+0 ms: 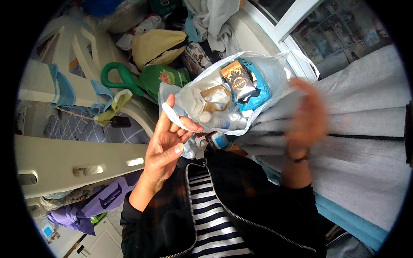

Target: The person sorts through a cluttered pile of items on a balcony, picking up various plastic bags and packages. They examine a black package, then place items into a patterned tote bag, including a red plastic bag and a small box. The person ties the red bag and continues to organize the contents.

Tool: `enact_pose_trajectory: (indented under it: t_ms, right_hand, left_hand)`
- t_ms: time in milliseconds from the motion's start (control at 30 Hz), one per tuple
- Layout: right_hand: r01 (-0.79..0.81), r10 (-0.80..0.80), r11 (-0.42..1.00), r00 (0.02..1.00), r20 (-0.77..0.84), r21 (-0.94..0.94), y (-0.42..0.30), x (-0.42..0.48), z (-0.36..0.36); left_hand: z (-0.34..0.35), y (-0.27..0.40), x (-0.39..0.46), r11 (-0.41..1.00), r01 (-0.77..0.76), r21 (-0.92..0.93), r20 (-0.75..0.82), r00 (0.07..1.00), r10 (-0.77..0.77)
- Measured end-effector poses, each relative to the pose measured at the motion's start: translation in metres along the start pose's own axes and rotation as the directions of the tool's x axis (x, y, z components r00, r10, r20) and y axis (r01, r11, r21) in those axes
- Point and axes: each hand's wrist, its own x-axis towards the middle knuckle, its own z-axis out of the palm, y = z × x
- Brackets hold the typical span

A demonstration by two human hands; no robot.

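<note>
My left hand (pixel 169 138) has a handle of a white plastic bag (pixel 274 64) looped over its fingers. The bag's mouth gapes towards me, and its other handle extends to the upper right. Inside lie a printed orange and black box (pixel 237 79), a blue plastic bag (pixel 263 95) around it, a brown paper bag (pixel 209 93) with white lining, and several clear plastic bottles (pixel 226 121). My right hand (pixel 306 113), blurred, is raised to the right of the bag near the far handle; whether it touches the bag cannot be told.
A cream plastic frame (pixel 80 145) with netting and blue face masks (pixel 63 88) stands at left. Beyond are a green bag (pixel 164 77) and a yellow drawstring bag (pixel 158 46). Grey curtains (pixel 361 129) hang at right beside a white window frame (pixel 277 29). Purple bags (pixel 96 203) lie lower left.
</note>
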Motion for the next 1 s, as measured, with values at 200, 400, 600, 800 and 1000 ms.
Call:
enact_pose_trajectory:
  t_ms: [200,400,600,800,1000]
  right_hand:
    - [-0.007,0.544,0.559,0.757,0.361,-0.829,0.097,-0.072,0.061]
    - [-0.009,0.589,0.448,0.755,0.288,-0.894,0.113,-0.072,0.063]
    - [-0.738,0.797,0.593,0.596,0.1,-0.322,0.139,-0.043,0.013]
    - [-0.939,0.903,0.298,0.336,0.267,0.173,0.11,-0.024,-0.016]
    - [-0.919,0.909,0.096,0.237,0.344,0.381,0.078,-0.028,-0.014]
  left_hand:
    - [0.0,0.002,-0.004,1.0,-0.008,-0.006,0.021,1.0,0.008]
    - [-0.001,0.001,-0.008,1.0,-0.006,0.015,-0.013,1.0,0.007]
    - [-0.001,0.003,-0.007,1.0,-0.015,0.019,-0.025,1.0,0.015]
    - [0.0,0.004,-0.005,1.0,-0.02,0.006,-0.023,1.0,0.02]
    - [0.0,0.004,-0.003,1.0,-0.013,0.014,-0.02,1.0,0.013]
